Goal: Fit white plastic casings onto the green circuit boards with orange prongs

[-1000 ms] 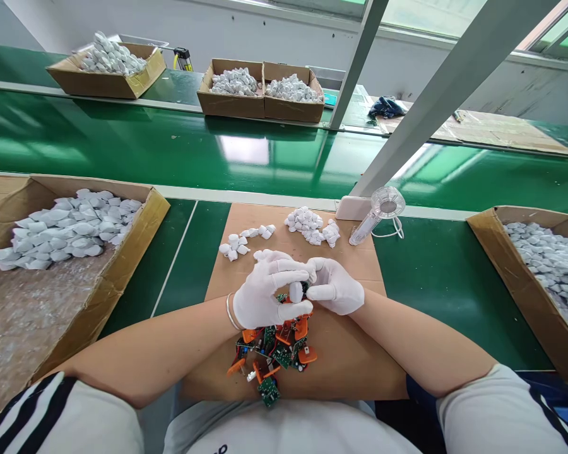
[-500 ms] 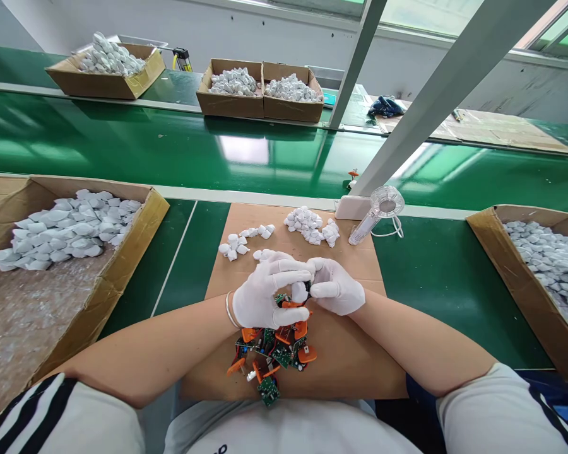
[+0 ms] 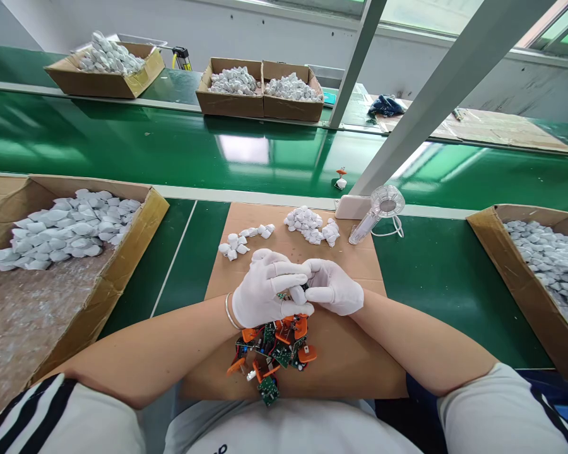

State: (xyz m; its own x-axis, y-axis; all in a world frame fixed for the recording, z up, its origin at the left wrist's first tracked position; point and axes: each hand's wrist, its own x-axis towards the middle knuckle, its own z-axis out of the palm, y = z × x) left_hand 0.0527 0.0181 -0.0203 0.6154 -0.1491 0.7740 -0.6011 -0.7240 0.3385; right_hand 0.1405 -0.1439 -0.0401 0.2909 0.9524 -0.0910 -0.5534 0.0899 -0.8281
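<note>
My left hand, in a white glove with a bangle at the wrist, is closed around a small white piece. A dark bit and a little green circuit board show beside that piece, partly hidden by the fingers. Opposite it, my right hand, also gloved, pinches the same piece with thumb and fingers. Just below my left hand lies a heap of green circuit boards with orange discs and wires. Small white pieces sit in a left cluster and a bigger pile beyond my hands.
Cardboard covers the bench before me. A clear handheld fan stands by the slanted post. Boxes of white pieces flank me, left and right. On the green belt is an orange-and-white part.
The orange-and-white part on the belt has shifted left, away from the post. My hands stay together, with fingers slightly moved around the white piece, now more covered.
</note>
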